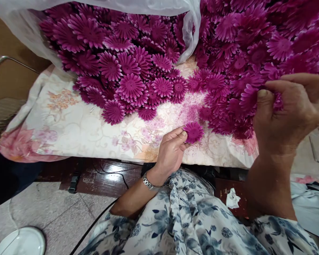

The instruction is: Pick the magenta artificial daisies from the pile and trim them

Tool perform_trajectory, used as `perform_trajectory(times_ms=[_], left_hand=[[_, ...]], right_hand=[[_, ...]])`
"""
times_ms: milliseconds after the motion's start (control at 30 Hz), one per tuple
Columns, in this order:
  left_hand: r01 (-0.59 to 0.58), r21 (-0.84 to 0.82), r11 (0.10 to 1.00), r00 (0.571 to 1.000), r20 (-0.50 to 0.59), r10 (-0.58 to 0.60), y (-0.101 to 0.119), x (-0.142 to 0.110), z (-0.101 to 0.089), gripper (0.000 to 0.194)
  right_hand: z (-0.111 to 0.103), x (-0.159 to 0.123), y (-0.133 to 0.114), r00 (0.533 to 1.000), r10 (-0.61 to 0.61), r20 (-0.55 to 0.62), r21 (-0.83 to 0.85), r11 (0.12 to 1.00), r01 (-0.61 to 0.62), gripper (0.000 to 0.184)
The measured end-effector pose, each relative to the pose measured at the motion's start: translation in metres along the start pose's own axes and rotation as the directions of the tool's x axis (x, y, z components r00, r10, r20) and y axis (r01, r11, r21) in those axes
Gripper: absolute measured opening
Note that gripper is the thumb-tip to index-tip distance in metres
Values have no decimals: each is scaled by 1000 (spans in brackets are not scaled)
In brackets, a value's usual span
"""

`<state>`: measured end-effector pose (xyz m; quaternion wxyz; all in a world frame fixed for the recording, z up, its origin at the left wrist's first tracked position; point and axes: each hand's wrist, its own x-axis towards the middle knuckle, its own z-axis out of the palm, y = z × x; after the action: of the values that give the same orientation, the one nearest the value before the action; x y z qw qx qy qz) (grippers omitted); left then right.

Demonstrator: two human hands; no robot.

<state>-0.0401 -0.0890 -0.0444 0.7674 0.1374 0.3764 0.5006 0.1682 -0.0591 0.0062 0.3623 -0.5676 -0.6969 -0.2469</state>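
Near the front edge of the cloth, my left hand (171, 148) pinches a magenta artificial flower head (194, 132) between thumb and fingers. My right hand (289, 102) is above the right-hand heap of flower heads (239, 63), its thumb and forefinger drawn together. Petals show right beside and behind those fingertips, and whether one is caught between them is hard to make out. At the left, another heap of the same flowers (131, 86) spills from the mouth of a whitish plastic bag (191, 33). Each flower has layered petals with paler tips.
A floral-print cloth (90, 131) covers the table, with purple dust (190, 111) between the heaps. Crumpled white paper (232, 198) lies low on the right. Below left are a black cable (95, 225) and a round white object (21, 242) on the floor.
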Motion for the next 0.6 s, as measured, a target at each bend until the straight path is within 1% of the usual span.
perform_trajectory(times_ms=[67,100,133,167,200,233,267,300,367,500,567,600], left_hand=[[5,-12,1000,1000,2,-5,0,0,2,11],[4,-20,1000,1000,0,-4,0,1,3,11],[5,-28,1000,1000,0,-5,0,1,4,11],[10,-35,999,1000,1,-10,-1,1,4,11],[17,-41,999,1000,0,-17,-2,1,4,10],[24,-43,999,1000,-4,-24,-2,1,4,10],[31,-39,999,999,-11,-31,-3,1,4,10],[35,-29,999,999,-20,-36,-4,1,3,10],[29,10,1000,999,-29,-28,-5,0,1,11],[20,46,999,1000,20,-21,-4,-2,1,14],[14,34,999,1000,23,-15,-3,-3,3,18],[11,35,999,1000,17,-11,-3,-4,3,20]], right_hand=[[-5,2,-5,999,-7,52,25,1000,6,24],[-5,-1,-13,996,-43,76,74,997,37,25],[-3,-6,-24,987,-101,124,147,986,83,23],[1,-12,-36,967,-174,186,237,963,128,20],[6,-19,-47,933,-252,259,336,929,157,15],[11,-25,-57,903,-298,308,409,899,157,9],[16,-30,-65,885,-318,341,461,877,138,5],[20,-34,-70,882,-308,356,487,867,106,2],[25,-39,-73,895,-254,366,521,853,29,4],[22,-40,-65,881,-179,437,584,802,-127,4],[19,-40,-63,887,-150,437,553,823,-133,4],[19,-40,-63,895,-150,420,531,840,-109,5]])
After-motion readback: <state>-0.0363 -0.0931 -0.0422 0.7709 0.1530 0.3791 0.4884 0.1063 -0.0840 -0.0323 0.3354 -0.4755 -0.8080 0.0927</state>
